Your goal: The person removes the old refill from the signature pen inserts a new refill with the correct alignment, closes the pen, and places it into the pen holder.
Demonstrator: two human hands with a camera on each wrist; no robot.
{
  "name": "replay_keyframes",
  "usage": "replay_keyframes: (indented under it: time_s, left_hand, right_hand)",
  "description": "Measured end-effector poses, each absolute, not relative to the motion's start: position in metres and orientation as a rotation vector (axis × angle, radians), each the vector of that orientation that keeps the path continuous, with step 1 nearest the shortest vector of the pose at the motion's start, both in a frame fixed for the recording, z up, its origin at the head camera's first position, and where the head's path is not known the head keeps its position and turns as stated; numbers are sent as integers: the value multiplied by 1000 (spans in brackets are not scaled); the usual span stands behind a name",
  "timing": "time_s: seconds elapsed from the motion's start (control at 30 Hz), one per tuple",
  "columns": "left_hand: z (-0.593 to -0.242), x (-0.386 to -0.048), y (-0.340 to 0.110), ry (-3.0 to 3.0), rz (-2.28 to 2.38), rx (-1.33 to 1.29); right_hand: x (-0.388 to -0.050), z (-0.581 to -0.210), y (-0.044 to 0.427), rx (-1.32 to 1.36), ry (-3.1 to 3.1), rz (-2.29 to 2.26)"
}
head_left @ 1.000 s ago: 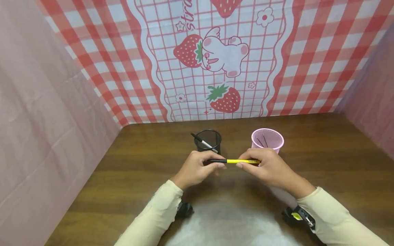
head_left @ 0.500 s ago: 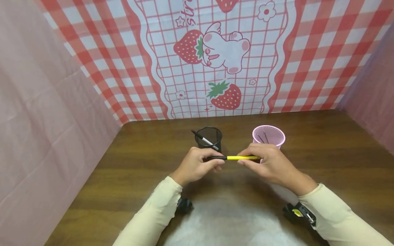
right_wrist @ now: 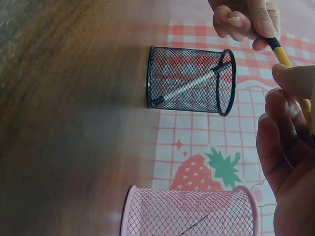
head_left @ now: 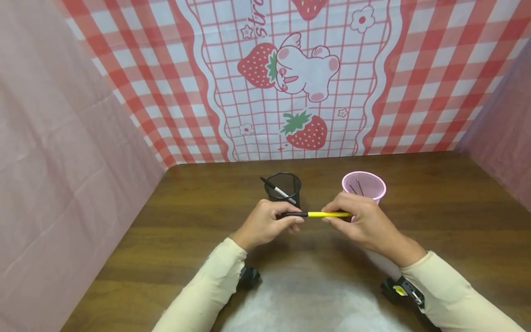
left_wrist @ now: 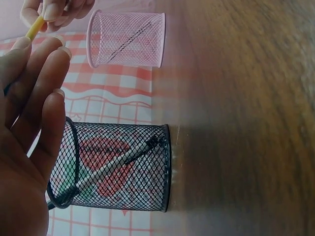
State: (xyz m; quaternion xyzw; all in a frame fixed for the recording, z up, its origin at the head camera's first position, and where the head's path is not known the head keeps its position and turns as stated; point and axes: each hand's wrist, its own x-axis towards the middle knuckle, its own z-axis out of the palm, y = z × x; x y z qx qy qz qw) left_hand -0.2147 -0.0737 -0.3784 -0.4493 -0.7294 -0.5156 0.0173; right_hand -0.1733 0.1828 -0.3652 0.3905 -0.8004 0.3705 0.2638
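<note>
A yellow pen with a black end [head_left: 319, 214] is held level between both hands in the head view. The left hand [head_left: 265, 223] pinches its black end, and the right hand [head_left: 367, 223] pinches the yellow end. Behind the left hand stands a black mesh cup [head_left: 296, 184] with a black-and-white pen [head_left: 282, 191] leaning in it. A pink mesh cup [head_left: 373, 186] holding thin dark sticks [head_left: 359, 186] is behind the right hand, which covers part of its base. In the right wrist view the yellow pen [right_wrist: 283, 56] slants between the two hands.
The brown wooden table [head_left: 166, 221] ends at a red-and-white checked cloth [head_left: 398, 115] with strawberry prints. Pink cloth [head_left: 54, 152] hangs at the left, with another at the right. A dark device is on each wrist.
Both hands keep their pinch on the pen. Only a slight shift of the whole head view is visible.
</note>
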Motion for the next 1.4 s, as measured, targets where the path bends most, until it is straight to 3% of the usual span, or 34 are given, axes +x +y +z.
replay_keyframes:
  time_s: [0.6, 1.4]
  left_hand:
    - [-383, -216, -72, -2237, -1525, -1410]
    - [-382, -216, -74, -2236, -1492, -1412]
  right_hand:
    - [-171, -368, 184, 942, -2371, 830]
    - [-172, -370, 181, 1118, -2217, 867]
